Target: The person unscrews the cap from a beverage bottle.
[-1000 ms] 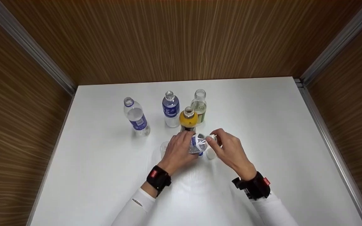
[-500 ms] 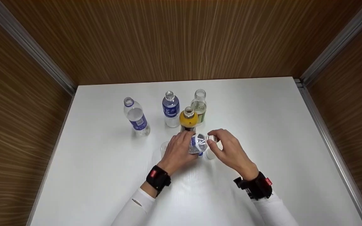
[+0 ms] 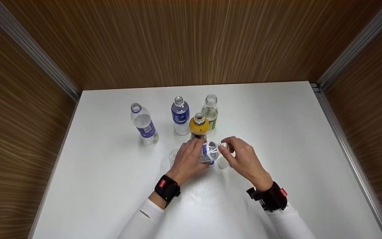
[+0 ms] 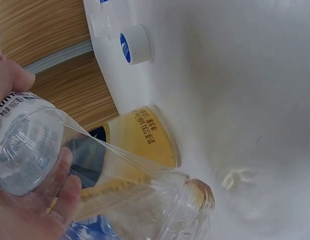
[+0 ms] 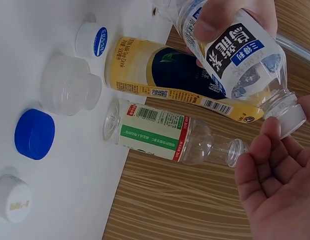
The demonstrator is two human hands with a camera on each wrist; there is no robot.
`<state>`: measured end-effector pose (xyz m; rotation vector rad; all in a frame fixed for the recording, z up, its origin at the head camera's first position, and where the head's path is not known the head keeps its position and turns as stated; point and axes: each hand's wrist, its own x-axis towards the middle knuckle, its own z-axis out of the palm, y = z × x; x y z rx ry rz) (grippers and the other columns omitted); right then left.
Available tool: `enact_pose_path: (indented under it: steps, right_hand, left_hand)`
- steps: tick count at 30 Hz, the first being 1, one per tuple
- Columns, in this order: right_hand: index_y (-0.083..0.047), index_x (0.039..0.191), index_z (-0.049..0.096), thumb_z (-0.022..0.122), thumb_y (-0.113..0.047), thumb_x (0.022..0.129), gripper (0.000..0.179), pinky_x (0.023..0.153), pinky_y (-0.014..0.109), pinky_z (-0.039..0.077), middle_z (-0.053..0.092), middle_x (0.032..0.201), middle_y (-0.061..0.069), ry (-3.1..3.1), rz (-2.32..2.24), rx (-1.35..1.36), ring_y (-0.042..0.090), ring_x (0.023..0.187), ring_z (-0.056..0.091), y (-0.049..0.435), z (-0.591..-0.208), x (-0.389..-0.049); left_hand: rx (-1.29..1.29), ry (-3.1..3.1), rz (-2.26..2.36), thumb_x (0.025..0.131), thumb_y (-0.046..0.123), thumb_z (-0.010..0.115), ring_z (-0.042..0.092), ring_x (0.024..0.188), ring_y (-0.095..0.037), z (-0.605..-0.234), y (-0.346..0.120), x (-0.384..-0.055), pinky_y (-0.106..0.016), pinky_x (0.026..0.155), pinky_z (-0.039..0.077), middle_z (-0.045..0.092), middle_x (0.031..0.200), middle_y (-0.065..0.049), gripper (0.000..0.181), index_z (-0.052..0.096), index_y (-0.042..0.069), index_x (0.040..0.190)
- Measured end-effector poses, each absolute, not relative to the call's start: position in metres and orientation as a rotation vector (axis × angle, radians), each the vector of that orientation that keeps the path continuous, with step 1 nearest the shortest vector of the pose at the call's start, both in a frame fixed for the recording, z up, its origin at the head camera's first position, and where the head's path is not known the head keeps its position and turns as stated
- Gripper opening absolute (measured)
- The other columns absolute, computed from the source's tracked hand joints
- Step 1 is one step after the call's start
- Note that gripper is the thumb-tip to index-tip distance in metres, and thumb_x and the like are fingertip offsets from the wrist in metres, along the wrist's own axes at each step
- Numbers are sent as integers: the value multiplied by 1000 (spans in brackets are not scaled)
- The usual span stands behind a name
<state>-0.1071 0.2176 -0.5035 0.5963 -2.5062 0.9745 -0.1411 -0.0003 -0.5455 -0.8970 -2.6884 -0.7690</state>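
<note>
My left hand point(image 3: 188, 157) grips a clear plastic bottle point(image 3: 210, 152) with a white and blue label, held tilted with its neck toward the right. With thumb and fingers, my right hand point(image 3: 242, 159) pinches the white cap point(image 5: 291, 120) at the bottle's mouth. The ridged base point(image 4: 187, 210) of this bottle shows in the left wrist view, and the left fingers wrap its labelled middle. Right behind the hands stands a yellow milk tea bottle point(image 3: 199, 126), uncapped. Below the held bottle's neck, a pale cap-like thing point(image 3: 222, 162) lies on the table.
Three more uncapped bottles stand upright: a purple-labelled one point(image 3: 144, 124) at left, a blue-labelled one point(image 3: 180, 114) and a green-labelled one point(image 3: 210, 111) behind. Loose on the white table point(image 3: 95, 186) are a blue cap point(image 5: 35, 134), white caps point(image 5: 12, 198) and a frosted piece point(image 5: 70, 87).
My right fingers have shifted slightly around the white cap, and the right wrist has moved a little to the right. The left hand and bottle have stayed almost still.
</note>
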Motion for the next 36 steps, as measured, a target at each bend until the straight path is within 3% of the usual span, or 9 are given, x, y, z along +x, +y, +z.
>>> enact_pose_path:
  steps: [9, 18, 23, 27, 30, 36]
  right_hand:
    - [-2, 118, 65, 69, -16, 98, 25, 72, 34, 52, 65, 96, 3, -2495, 972, 672, 18, 87, 61, 222, -503, -108]
    - [-4, 120, 63, 67, -13, 96, 26, 79, 34, 50, 64, 100, 2, -2456, 989, 748, 16, 91, 59, 225, -505, -110]
    - [-3, 121, 63, 71, -20, 95, 33, 75, 36, 51, 64, 97, 4, -2492, 960, 679, 18, 88, 60, 223, -503, -109]
    - [-5, 115, 66, 73, -29, 98, 30, 61, 32, 47, 60, 81, -1, -2563, 913, 531, 16, 71, 56, 218, -501, -108]
    - [-6, 106, 68, 71, -26, 100, 21, 55, 30, 43, 57, 72, -4, -2576, 907, 455, 12, 62, 53, 217, -501, -108]
    - [-5, 106, 67, 70, -18, 100, 14, 65, 33, 53, 65, 86, 1, -2534, 954, 518, 12, 76, 60, 218, -502, -108]
  left_hand:
    - [-892, -2683, -809, 70, 31, 95, 63, 106, -25, -545, -1, -142, -39, 89, 52, 64, 119, -10, 76, 56, 6, 131]
    - [-897, -2672, -821, 71, 30, 94, 64, 104, -24, -545, -2, -142, -39, 89, 52, 65, 116, -9, 73, 57, 6, 129]
    - [-885, -2679, -806, 71, 30, 94, 63, 105, -24, -546, -2, -142, -39, 90, 52, 64, 117, -9, 74, 57, 6, 130]
    - [-879, -2688, -758, 71, 31, 94, 63, 105, -24, -546, 0, -141, -39, 88, 52, 64, 117, -8, 74, 56, 7, 130]
    - [-882, -2692, -721, 71, 33, 94, 63, 105, -24, -546, 2, -140, -39, 87, 53, 63, 117, -8, 75, 56, 8, 131]
    - [-873, -2704, -717, 70, 33, 95, 63, 107, -25, -546, 2, -140, -40, 90, 53, 64, 119, -10, 78, 57, 7, 133]
